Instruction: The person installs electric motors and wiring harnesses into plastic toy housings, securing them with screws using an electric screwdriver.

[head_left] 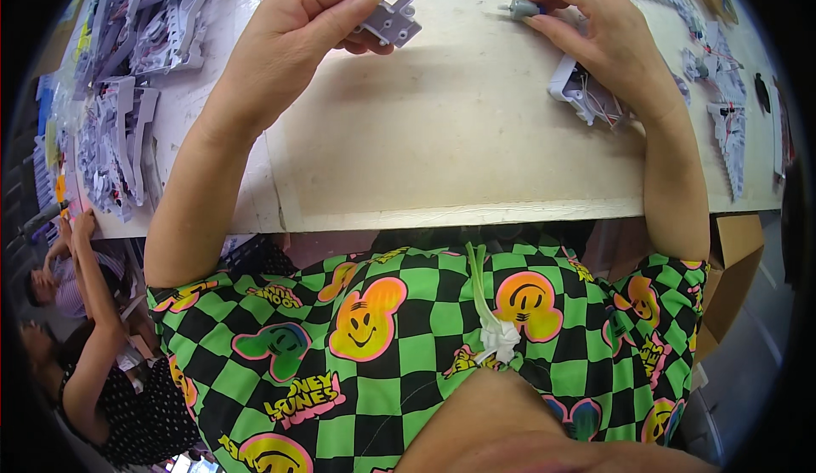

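Held up over the table's far middle, a grey plastic bracket with an open frame at its top sits between the thumb and fingers of my left hand. To the right, my right hand pinches a small electric motor, a metal cylinder whose thin shaft points left. The two parts are well apart. Just below my right hand, a white plastic housing with thin wires inside lies on the table, partly covered by that hand.
Piles of grey plastic parts cover the table's left side. More wired parts are lined up along the right. A cardboard box stands beyond the near right edge. At the lower left, other people work, one with an outstretched arm.
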Motion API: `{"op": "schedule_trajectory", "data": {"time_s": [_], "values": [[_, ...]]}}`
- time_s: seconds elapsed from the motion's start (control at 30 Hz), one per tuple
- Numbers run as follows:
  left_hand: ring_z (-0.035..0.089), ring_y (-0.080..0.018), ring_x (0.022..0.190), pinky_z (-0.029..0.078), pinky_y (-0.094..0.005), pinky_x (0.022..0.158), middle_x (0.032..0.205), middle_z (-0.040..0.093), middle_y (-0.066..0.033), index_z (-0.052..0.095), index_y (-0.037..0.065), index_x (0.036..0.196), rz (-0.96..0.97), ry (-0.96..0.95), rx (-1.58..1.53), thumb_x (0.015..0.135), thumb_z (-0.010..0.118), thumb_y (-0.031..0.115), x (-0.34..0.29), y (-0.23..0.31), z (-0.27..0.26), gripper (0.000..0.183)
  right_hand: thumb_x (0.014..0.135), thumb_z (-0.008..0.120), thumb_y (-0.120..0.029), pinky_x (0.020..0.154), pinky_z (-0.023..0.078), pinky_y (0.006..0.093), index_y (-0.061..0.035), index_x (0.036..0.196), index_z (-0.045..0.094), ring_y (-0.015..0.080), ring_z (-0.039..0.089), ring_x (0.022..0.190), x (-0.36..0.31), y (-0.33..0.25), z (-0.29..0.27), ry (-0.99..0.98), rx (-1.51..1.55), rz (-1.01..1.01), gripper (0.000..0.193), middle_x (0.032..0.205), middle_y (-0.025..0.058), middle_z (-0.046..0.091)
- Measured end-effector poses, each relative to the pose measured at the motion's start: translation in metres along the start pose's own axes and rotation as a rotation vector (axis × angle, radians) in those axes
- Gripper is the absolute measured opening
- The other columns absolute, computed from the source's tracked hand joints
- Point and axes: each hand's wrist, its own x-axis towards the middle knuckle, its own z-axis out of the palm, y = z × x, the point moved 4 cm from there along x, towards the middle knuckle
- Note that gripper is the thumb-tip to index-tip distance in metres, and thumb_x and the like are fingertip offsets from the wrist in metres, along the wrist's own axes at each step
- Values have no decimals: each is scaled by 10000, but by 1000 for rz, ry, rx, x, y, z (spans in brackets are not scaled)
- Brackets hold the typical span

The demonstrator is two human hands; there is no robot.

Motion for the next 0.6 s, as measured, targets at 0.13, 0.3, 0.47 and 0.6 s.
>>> {"op": "schedule_trajectory", "data": {"time_s": [0.13,0.3,0.47,0.6], "values": [[666,-149,867,539,-279,812,1002,682,-90,570,-12,1275,18,-9,53,999,516,200,-2,1,0,353,849,670,-169,794,457,343,-35,1004,650,242,606,858,-2,-1,2,-17,1,14,206,895,93,667],[643,-120,811,531,-254,768,960,678,-71,603,-6,1243,-4,-19,64,984,549,209,-4,0,2,341,766,710,-123,701,490,364,0,871,644,301,631,773,2,-3,2,22,43,16,175,805,157,651],[559,-73,732,472,-209,664,887,659,-23,650,6,1189,-28,0,157,974,568,205,-8,0,5,304,759,712,-108,691,491,352,-5,865,646,297,631,749,3,-7,5,23,84,56,162,796,150,654],[536,-58,707,448,-194,641,858,651,-5,662,22,1176,49,-45,290,971,566,181,-11,8,23,277,768,705,-106,681,492,345,0,862,644,290,629,724,-1,-1,6,59,131,51,155,793,149,655]]}}
